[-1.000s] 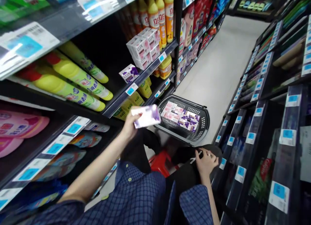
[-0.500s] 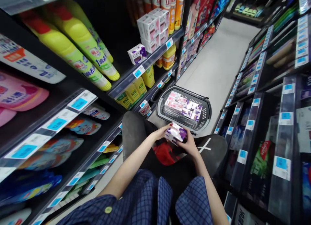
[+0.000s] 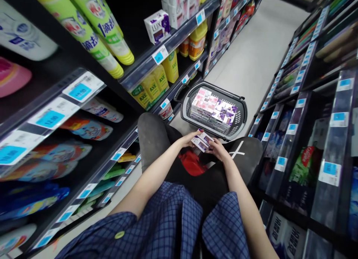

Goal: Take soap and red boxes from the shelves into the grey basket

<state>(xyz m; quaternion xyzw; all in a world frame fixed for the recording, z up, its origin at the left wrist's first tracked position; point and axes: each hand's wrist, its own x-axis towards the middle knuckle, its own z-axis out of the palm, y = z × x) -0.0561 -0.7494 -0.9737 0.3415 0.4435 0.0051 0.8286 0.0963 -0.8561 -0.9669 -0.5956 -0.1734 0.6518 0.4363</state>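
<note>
Seated in a store aisle in a blue checked shirt (image 3: pixel 170 218), a person grasps a pair of white-and-purple boxes (image 3: pixel 199 143) between both hands, the left hand (image 3: pixel 188 139) gripping one side and the right hand (image 3: pixel 218 149) the other. The boxes are above the lap, just short of a dark shopping basket (image 3: pixel 237 119) that holds pink-patterned boxes (image 3: pixel 205 99) beside purple-patterned ones (image 3: pixel 225 111). At left, a single LUX box (image 3: pixel 157 27) stands near the edge of a shelf (image 3: pixel 133 79), above yellow AXE bottles (image 3: pixel 157 81).
</note>
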